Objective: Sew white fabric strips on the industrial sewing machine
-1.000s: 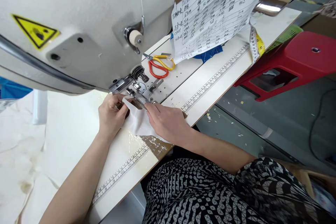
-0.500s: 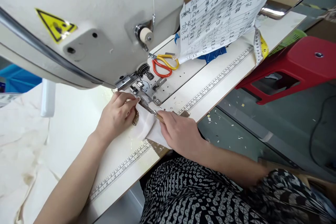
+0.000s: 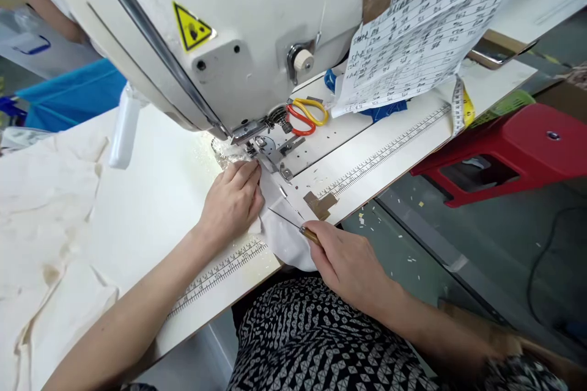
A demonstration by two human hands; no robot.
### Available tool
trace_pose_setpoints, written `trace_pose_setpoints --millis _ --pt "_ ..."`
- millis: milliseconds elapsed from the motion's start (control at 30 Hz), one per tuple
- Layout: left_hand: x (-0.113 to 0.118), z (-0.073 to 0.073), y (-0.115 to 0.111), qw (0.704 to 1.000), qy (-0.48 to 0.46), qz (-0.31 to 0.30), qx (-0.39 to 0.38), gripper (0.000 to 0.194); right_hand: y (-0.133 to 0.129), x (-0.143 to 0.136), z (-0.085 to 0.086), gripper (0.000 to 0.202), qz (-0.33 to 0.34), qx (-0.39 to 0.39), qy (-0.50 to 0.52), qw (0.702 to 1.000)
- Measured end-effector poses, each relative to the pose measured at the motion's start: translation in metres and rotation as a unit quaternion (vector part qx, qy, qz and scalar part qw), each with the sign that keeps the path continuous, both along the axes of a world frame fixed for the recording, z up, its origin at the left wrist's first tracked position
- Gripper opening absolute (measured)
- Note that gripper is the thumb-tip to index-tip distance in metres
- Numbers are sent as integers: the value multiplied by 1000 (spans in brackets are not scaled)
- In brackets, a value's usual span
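White fabric (image 3: 287,244) lies under the foot of a sewing machine (image 3: 247,18) and hangs over the table's front edge. My left hand (image 3: 233,198) presses on the fabric just left of the foot, its fingers held together. My right hand (image 3: 346,256) is closed around the wooden handle of an awl (image 3: 310,236). The awl's thin metal tip points left, over the fabric and a little way from my left fingers.
Behind the foot lie red and yellow scissors (image 3: 308,117). A handwritten sheet (image 3: 426,43) hangs on the machine, with a tape measure (image 3: 460,107) beside it. Cream fabric (image 3: 50,220) covers the table's left. A red stool (image 3: 518,153) stands right; another person's arm (image 3: 41,0) shows top left.
The view has shifted. My right hand and the awl have drawn back from the foot toward the table edge. More white fabric shows between my hands, and another person's arm has appeared.
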State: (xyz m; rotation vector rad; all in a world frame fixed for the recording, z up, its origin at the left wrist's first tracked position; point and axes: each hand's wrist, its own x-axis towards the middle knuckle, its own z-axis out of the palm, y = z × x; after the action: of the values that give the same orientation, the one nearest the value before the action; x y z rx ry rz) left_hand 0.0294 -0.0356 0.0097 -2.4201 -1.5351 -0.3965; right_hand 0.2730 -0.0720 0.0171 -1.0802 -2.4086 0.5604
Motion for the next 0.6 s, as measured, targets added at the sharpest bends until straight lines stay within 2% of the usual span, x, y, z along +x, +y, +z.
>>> trace_pose_setpoints --millis 433,600 --pt "-3 2 -1 1000 -21 10 -8 41 6 -2 0 21 -1 36 -45 998" --pt "2 4 -5 999 -12 20 -47 48 8 -3 2 21 1 54 -56 997"
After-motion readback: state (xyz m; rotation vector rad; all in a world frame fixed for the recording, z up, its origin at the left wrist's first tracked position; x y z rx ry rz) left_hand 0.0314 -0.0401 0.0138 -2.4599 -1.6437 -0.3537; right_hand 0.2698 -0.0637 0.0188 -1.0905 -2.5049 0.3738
